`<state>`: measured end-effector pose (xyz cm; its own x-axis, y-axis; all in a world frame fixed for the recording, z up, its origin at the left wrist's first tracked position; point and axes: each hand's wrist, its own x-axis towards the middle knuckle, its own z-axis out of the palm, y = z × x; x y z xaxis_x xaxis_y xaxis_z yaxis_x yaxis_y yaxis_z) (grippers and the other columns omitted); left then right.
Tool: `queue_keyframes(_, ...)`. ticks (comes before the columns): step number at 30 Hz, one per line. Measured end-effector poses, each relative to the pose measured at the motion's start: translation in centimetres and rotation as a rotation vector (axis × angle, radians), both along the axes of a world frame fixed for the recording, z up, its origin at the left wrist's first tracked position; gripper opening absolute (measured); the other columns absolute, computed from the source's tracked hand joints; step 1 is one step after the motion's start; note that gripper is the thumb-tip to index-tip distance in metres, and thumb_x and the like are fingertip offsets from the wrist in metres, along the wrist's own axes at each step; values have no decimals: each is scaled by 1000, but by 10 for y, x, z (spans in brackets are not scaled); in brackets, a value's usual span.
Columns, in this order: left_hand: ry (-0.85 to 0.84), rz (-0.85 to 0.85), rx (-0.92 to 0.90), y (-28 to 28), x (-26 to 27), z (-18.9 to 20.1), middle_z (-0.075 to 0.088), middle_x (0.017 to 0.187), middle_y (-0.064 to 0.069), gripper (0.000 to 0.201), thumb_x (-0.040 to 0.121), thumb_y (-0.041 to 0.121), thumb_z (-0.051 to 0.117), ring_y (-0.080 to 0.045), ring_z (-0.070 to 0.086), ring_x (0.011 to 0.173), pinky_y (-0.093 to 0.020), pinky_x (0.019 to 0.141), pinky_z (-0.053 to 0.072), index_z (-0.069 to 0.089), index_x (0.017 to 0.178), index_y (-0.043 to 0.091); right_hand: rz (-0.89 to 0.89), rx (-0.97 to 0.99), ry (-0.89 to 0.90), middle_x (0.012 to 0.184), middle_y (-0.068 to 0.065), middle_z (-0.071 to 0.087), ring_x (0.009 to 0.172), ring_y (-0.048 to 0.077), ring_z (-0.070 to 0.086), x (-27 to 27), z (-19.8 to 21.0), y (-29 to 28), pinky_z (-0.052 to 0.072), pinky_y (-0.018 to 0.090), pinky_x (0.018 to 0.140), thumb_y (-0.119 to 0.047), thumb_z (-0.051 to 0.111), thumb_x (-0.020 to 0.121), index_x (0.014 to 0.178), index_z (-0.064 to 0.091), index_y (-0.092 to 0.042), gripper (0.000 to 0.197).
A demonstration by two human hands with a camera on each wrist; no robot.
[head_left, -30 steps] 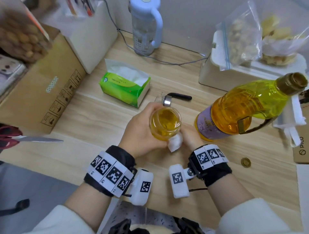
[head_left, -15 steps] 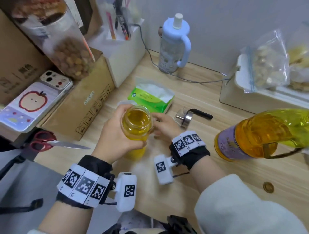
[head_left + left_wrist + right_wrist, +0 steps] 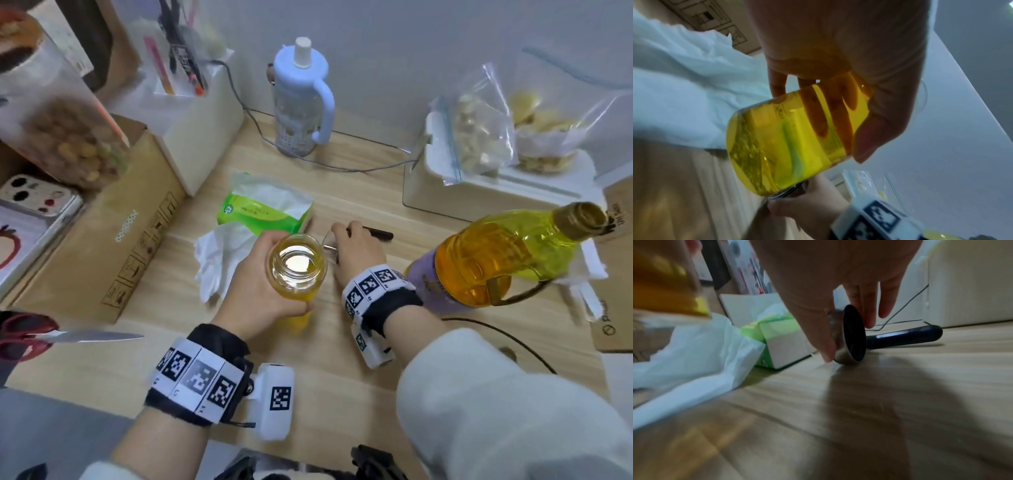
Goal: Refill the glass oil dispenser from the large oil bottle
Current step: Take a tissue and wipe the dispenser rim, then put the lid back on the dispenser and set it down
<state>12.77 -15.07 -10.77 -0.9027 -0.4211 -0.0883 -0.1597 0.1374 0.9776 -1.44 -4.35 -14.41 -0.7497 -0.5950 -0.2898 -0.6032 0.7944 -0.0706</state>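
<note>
My left hand point(image 3: 263, 277) grips the glass oil dispenser point(image 3: 296, 270), lifted off the table, lid off and nearly full of yellow oil. In the left wrist view my fingers point(image 3: 818, 113) show through the dispenser point(image 3: 789, 142). Just behind it, my right hand point(image 3: 352, 243) is on the dispenser lid point(image 3: 330, 248), whose black handle point(image 3: 376, 234) points right. In the right wrist view my thumb and fingers point(image 3: 869, 308) pinch the lid point(image 3: 851, 335) as it rests on the table. The large oil bottle point(image 3: 496, 263) stands uncapped at right.
A crumpled tissue point(image 3: 219, 263) lies left of the dispenser, before a green tissue pack point(image 3: 263, 212). A cardboard box point(image 3: 102, 246) and scissors point(image 3: 68, 337) are at left. A blue-white jug point(image 3: 301, 102) and a white box point(image 3: 479, 202) with food bags stand behind.
My right hand stopped wiping the dispenser, left the tissue on the table at left, and moved back to the lid. My left hand kept hold of the dispenser.
</note>
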Motion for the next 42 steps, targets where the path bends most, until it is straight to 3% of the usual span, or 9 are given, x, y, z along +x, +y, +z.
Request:
queue_keyframes(7, -5, 12, 25, 6, 0, -7, 62, 88, 24, 75, 36, 6, 80, -6, 61, 84, -26, 76, 49, 46, 93, 39, -106, -94, -72, 124, 15, 52, 113, 32, 50, -5, 6, -2, 41, 37, 91, -14, 60, 81, 121, 43, -8, 44)
queue_keyframes(12, 34, 20, 89, 14, -4, 0, 63, 87, 21, 75, 33, 9, 82, -2, 60, 82, -21, 76, 48, 49, 96, 34, -625, -1037, -401, 117, 2, 58, 101, 11, 58, -1, 63, 29, 47, 26, 92, -20, 76, 73, 130, 44, -14, 66)
queue_keyframes(15, 80, -8, 140, 26, -11, 11, 63, 96, 11, 79, 30, 24, 82, -7, 61, 91, -24, 82, 49, 51, 102, 31, -562, -1675, -669, 122, 6, 59, 105, 12, 60, 12, 104, 55, 52, 21, 83, -30, 82, 61, 127, 46, -18, 76)
queue_keyframes(17, 117, -29, 167, 37, -17, 20, 64, 98, 10, 77, 30, 28, 81, -6, 61, 93, -21, 83, 48, 53, 101, 32, -413, -1833, -797, 116, 7, 60, 104, 16, 61, 20, 123, 66, 51, 25, 82, -36, 85, 52, 124, 47, -14, 84)
queue_keyframes(21, 186, -95, 164, 57, -29, 39, 64, 109, 2, 76, 33, 28, 81, -5, 60, 100, -19, 86, 47, 56, 102, 46, -226, -1721, -845, 115, 5, 57, 101, 14, 63, 32, 142, 74, 52, 29, 80, -38, 86, 52, 116, 50, -21, 75)
queue_keyframes(23, 223, -120, 177, 65, -34, 46, 67, 104, 5, 72, 35, 25, 81, -12, 63, 96, -28, 83, 51, 59, 101, 41, -175, -1616, -810, 114, -1, 61, 104, 15, 62, 40, 144, 76, 51, 30, 85, -39, 84, 54, 116, 51, -23, 72)
queue_keyframes(33, 358, -129, 221, 93, -46, 62, 70, 89, 18, 67, 42, -6, 76, -3, 64, 84, -18, 73, 51, 61, 99, 26, -75, -1486, -500, 121, 3, 55, 115, 23, 55, 48, 148, 98, 45, 41, 99, -43, 81, 58, 122, 42, -31, 77)
queue_keyframes(38, 366, -126, 223, 100, -49, 67, 70, 99, 14, 72, 43, 14, 82, -3, 64, 96, -17, 80, 48, 59, 111, 16, -25, -1448, -346, 119, -22, 47, 113, -3, 51, 49, 143, 104, 40, 16, 97, -17, 83, 50, 121, 32, -32, 88)
queue_keyframes(42, 356, -176, 260, 103, -52, 66, 69, 104, 6, 76, 47, -5, 81, -7, 63, 101, -21, 83, 50, 54, 116, 12, 13, -1398, -314, 117, -13, 45, 109, -9, 51, 48, 145, 107, 39, 9, 94, 10, 84, 49, 120, 30, -30, 97)
